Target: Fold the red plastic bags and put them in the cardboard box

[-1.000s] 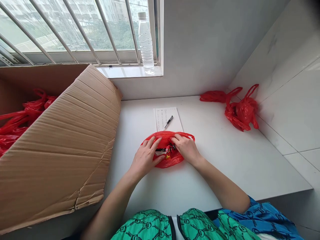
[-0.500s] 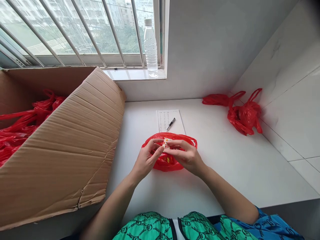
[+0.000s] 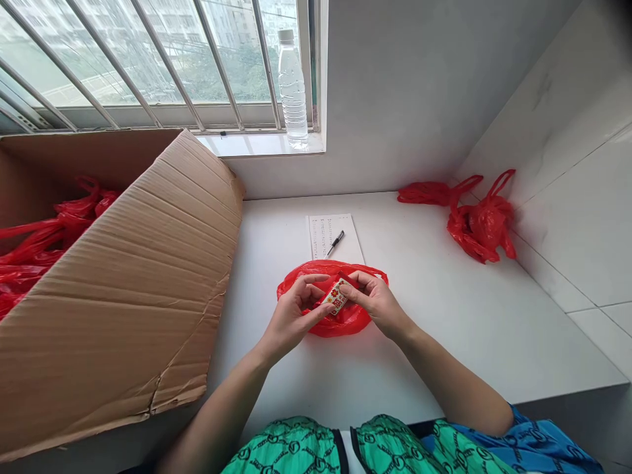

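Note:
A small white box with red and yellow print (image 3: 336, 297) is held over an open red plastic bag (image 3: 345, 325) on the white table. My right hand (image 3: 379, 304) pinches the box between thumb and fingers at its upper right. My left hand (image 3: 295, 312) has its thumb at the lower left edge of the box, the fingers curved and apart from the thumb. What lies in the bag is mostly hidden behind the hands and box. Just behind the bag is a sheet of written paper (image 3: 323, 230) with a black pen (image 3: 335, 243) on it.
At the left stands a large cardboard box (image 3: 148, 289) with red plastic bags (image 3: 44, 243) inside. A tied red bag (image 3: 484, 227) and a flatter one (image 3: 424, 193) are by the wall at the back right. A clear water bottle (image 3: 293, 99) stands on the windowsill.
The small box has turned so that its printed face shows more fully. My left fingers have opened away from it. The view has shifted slightly.

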A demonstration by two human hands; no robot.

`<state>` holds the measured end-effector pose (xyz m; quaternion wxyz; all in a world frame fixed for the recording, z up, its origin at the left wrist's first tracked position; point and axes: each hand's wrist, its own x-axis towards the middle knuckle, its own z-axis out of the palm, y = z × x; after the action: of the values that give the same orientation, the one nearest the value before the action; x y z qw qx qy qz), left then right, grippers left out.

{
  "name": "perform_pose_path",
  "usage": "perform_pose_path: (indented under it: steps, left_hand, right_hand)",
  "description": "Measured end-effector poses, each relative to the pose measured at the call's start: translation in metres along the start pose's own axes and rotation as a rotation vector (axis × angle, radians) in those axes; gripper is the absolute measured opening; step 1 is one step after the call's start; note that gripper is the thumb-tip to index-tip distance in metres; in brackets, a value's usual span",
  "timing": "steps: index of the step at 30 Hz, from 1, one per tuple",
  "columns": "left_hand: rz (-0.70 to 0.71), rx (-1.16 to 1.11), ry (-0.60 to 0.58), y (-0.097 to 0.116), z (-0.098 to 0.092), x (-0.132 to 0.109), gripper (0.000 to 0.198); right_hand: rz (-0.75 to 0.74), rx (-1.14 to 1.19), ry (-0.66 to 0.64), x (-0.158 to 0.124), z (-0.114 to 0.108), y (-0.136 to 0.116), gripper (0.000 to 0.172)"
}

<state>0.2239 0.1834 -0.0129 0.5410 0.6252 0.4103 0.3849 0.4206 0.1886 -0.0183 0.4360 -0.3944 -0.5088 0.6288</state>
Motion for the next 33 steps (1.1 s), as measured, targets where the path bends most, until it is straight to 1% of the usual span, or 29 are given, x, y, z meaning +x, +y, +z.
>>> perform_pose_path:
  steps: [4, 7, 12, 19, 21, 23, 25, 26, 27, 29, 31, 33]
  left_hand:
    - [-0.057, -0.138, -0.023, 0.002, -0.003, 0.002, 0.039]
    - [-0.097, -0.174, 0.018, 0.002, -0.006, 0.002, 0.037]
    - [-0.108, -0.131, 0.145, -0.002, -0.01, 0.003, 0.038]
    - [-0.086, -0.076, 0.143, -0.005, -0.012, 0.004, 0.037]
    - [-0.068, -0.011, 0.149, -0.004, -0.012, 0.004, 0.036]
    - [-0.045, 0.127, 0.174, -0.004, -0.014, 0.004, 0.036]
    - [-0.017, 0.377, 0.206, -0.006, -0.017, 0.004, 0.035]
    - [-0.004, 0.521, 0.214, -0.007, -0.018, 0.005, 0.033]
    - [0.007, 0.653, 0.209, -0.008, -0.019, 0.005, 0.031]
    - [0.029, 0.837, 0.167, -0.012, -0.021, 0.005, 0.028]
    - [0.059, 0.924, 0.108, -0.016, -0.021, 0.005, 0.026]
    - [0.093, 0.972, 0.065, -0.02, -0.02, 0.005, 0.025]
  right_hand:
    - [0.047, 0.092, -0.003, 0.0, -0.002, 0.0, 0.027]
    - [0.067, 0.121, -0.036, 0.0, -0.003, 0.0, 0.026]
    - [0.105, 0.114, -0.1, -0.002, -0.004, -0.002, 0.027]
    - [0.093, 0.069, -0.121, -0.004, -0.002, -0.003, 0.027]
    - [0.034, -0.081, -0.098, -0.003, -0.003, -0.002, 0.026]
    - [-0.069, -0.387, 0.009, -0.002, -0.007, 0.002, 0.026]
    - [-0.16, -0.736, 0.134, 0.001, -0.013, 0.007, 0.025]
    - [-0.185, -0.88, 0.17, 0.002, -0.017, 0.009, 0.024]
    - [-0.193, -0.994, 0.178, 0.003, -0.021, 0.012, 0.024]
    - [-0.173, -1.171, 0.137, 0.004, -0.026, 0.017, 0.022]
    - [-0.134, -1.334, 0.098, 0.004, -0.027, 0.021, 0.021]
    - [-0.096, -1.47, 0.076, 0.004, -0.026, 0.023, 0.024]
